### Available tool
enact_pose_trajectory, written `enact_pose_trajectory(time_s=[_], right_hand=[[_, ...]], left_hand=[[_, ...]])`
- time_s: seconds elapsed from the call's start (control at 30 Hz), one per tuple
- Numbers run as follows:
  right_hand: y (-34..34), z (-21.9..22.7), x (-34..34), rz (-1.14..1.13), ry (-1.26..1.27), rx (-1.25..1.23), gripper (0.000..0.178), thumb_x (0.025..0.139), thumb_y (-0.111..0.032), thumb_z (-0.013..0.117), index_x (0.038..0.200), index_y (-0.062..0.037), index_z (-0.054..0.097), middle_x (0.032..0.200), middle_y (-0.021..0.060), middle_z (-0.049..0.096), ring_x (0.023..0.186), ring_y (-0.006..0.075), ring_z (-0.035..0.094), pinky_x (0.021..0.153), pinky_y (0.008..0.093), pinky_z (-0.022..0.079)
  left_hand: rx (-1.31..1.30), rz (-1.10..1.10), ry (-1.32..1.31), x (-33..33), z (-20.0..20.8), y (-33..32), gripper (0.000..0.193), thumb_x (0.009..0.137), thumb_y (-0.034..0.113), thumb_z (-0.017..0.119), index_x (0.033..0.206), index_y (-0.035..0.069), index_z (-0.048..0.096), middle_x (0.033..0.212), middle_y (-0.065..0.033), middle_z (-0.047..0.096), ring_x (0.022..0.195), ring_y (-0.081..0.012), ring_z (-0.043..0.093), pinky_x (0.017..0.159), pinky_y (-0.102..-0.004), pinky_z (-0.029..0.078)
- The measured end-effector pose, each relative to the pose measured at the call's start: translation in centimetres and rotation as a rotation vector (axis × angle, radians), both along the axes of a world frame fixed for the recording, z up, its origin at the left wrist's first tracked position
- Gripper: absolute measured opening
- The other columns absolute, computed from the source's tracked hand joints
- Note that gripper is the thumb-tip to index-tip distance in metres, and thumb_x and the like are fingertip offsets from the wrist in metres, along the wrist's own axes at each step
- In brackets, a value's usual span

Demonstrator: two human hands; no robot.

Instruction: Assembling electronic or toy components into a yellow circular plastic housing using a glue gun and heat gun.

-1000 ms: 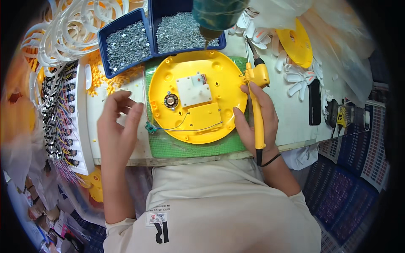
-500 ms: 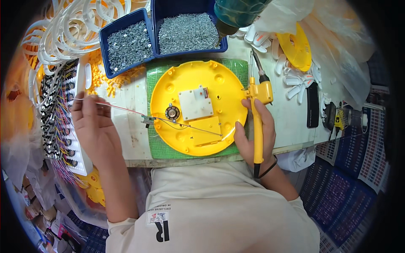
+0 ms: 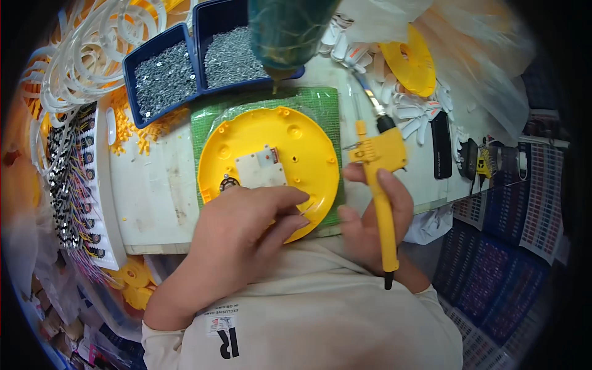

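Observation:
A round yellow plastic shell (image 3: pixel 313 145) lies on a green cutting mat (image 3: pixel 206 117) in front of me. Inside it are a white square box (image 3: pixel 259 169) and a small round speaker (image 3: pixel 229 181), partly hidden by my left hand (image 3: pixel 237 225). That hand reaches over the shell's lower part, thumb and forefinger pinched together near its lower right, with a thin wire faintly showing at the tips. To the right of the shell, my right hand (image 3: pixel 388 206) holds a yellow soldering gun (image 3: pixel 383 225), its head pointing away from me. The lower yellow compartment and circuit board are covered.
Two blue bins of screws (image 3: pixel 161 114) stand at the back, with a hanging green electric screwdriver (image 3: pixel 287 34) before them. A white tray of wired speakers (image 3: pixel 106 203) is on the left. White plastic parts (image 3: pixel 416 111) and a black strip (image 3: pixel 440 145) lie right.
My left hand has swung right from beside the mat to over the shell. The soldering gun has tilted and shifted slightly. The view has shifted, so the bins and shell appear further left.

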State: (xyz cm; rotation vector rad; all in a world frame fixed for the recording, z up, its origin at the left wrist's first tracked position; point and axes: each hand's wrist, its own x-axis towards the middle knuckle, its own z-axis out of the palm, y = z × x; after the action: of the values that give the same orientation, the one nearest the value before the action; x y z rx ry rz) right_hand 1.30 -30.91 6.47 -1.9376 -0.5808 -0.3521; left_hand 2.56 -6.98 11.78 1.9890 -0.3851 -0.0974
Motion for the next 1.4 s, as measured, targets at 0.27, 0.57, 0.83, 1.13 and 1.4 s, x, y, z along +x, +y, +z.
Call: enact_pose_trajectory(time_s=[0.27,0.57,0.83,1.13,1.4], right_hand=[[1.0,-0.3,-0.3,0.097,0.034,0.140,0.066,0.091,0.011,0.065,0.149,-0.0047,0.036,0.114,0.0185,0.066,0.107,0.0266,0.063,0.103,0.0455,0.049],[1.3,-0.5,-0.2,0.061,0.033,0.131,0.067,0.090,0.016,0.064,0.148,-0.0046,0.037,0.109,0.0163,0.065,0.099,0.0229,0.063,0.096,0.0400,0.052],[1.5,-0.6,-0.2,0.054,0.026,0.106,0.068,0.089,0.016,0.066,0.147,-0.0048,0.038,0.107,0.0148,0.064,0.099,0.0223,0.062,0.095,0.0392,0.052],[-1.4,1.8,2.1,0.161,-0.148,-0.216,0.037,0.101,-0.018,0.061,0.131,0.0032,0.057,0.103,0.0178,0.068,0.074,0.0208,0.065,0.074,0.0378,0.056],[-1.9,1.7,-0.5,-0.140,0.341,0.296,0.050,0.084,-0.003,0.069,0.131,0.0075,0.057,0.081,0.0057,0.065,0.068,0.0098,0.057,0.065,0.0255,0.048]], left_hand=[[0.114,-0.093,-0.145,0.0,-1.1,-1.5,0.024,0.081,0.007,0.085,0.100,0.009,0.071,0.091,-0.0065,0.075,0.075,-0.0278,0.069,0.069,-0.0376,0.052],[0.058,-0.042,-0.051,0.0,-1.1,-1.9,0.018,0.088,0.007,0.078,0.103,0.005,0.069,0.093,-0.0100,0.069,0.080,-0.0301,0.070,0.065,-0.0376,0.056],[-0.120,-0.020,0.128,-0.1,-0.9,-1.7,0.014,0.090,-0.003,0.076,0.099,0.001,0.066,0.095,-0.0054,0.064,0.076,-0.0129,0.063,0.066,-0.0254,0.051],[-0.068,0.027,0.072,1.0,-0.5,-0.2,0.008,0.093,-0.004,0.071,0.097,0.001,0.067,0.091,-0.0047,0.062,0.072,-0.0111,0.056,0.064,-0.0241,0.046],[0.281,0.204,-0.252,3.7,-3.3,1.3,0.010,0.086,0.002,0.075,0.091,0.002,0.067,0.089,-0.0112,0.065,0.084,-0.0299,0.064,0.070,-0.0406,0.051]])
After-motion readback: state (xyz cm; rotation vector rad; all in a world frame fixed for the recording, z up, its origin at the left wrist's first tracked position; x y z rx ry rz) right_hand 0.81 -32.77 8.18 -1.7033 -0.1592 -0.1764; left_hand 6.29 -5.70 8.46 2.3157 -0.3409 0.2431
